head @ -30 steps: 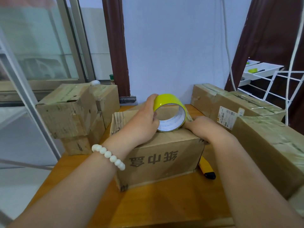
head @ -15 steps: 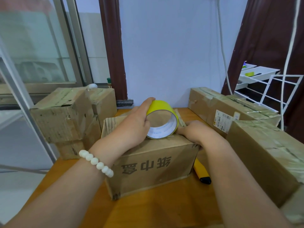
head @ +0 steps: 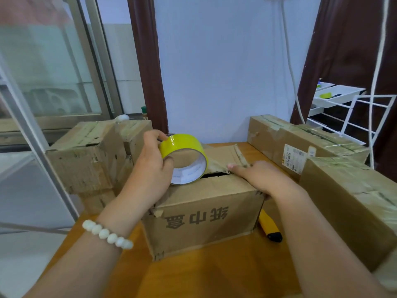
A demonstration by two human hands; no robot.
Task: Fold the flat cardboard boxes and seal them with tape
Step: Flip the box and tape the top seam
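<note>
A brown cardboard box [head: 204, 218] with dark printed characters on its near side stands on the wooden table in front of me. A roll of yellow tape [head: 184, 160] rests on edge on the box's top. My left hand [head: 148, 171] grips the roll, thumb through its core. My right hand [head: 264, 179] lies flat on the top flaps at the right, fingertips at the seam, where a dark gap shows. A stretch of tape runs from the roll toward those fingertips.
A yellow and black utility knife [head: 269, 229] lies on the table [head: 214, 276] to the right of the box. Taped boxes stand at the left [head: 86, 160] and right [head: 352, 203], with a long box [head: 290, 138] behind. A white wire rack [head: 352, 112] stands at the far right.
My left hand has drawn the tape roll a little leftward and tilted it on the box top. My right hand has stayed pressed on the flaps. My view has shifted slightly.
</note>
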